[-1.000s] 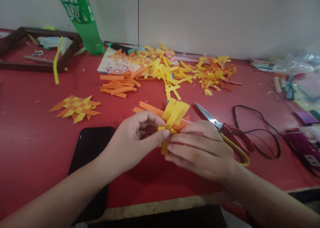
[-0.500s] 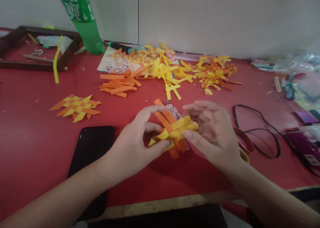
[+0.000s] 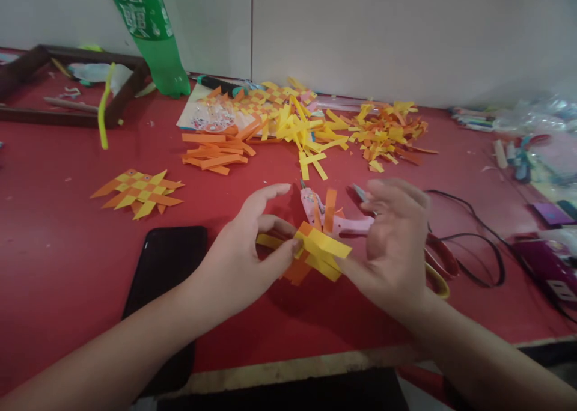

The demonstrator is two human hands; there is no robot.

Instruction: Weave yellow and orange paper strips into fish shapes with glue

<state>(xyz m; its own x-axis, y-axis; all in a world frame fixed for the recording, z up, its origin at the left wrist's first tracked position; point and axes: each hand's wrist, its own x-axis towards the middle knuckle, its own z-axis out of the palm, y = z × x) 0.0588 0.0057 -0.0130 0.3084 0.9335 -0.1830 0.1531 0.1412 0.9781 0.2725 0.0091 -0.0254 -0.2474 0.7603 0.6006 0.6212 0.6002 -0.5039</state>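
My left hand (image 3: pixel 252 249) pinches a small woven piece of orange and yellow paper strips (image 3: pixel 311 249) between thumb and fingers, above the red table. Loose strip ends stick out toward the right and away from me. My right hand (image 3: pixel 392 237) is at the piece's right side, its thumb against a yellow strip end and its fingers raised and apart from the thumb. Behind the piece lies a pink glue gun (image 3: pixel 354 226), partly covered. Scissors (image 3: pixel 439 255) with red and yellow handles lie under my right hand, their blade tip showing beyond it.
A finished-looking woven paper fish (image 3: pixel 139 191) and a black phone (image 3: pixel 175 267) lie at left. Orange strips (image 3: pixel 219 149), yellow strips (image 3: pixel 297 125) and paper scraps (image 3: pixel 390 131) line the back. A green bottle (image 3: pixel 160 56) stands beside a dark frame (image 3: pixel 121 95). A black cable (image 3: pixel 487 219) loops at right.
The woven piece has turned in my left hand, its yellow strips now pointing right and downward. My right fingers have drawn back from it, uncovering the glue gun and the scissors' tip.
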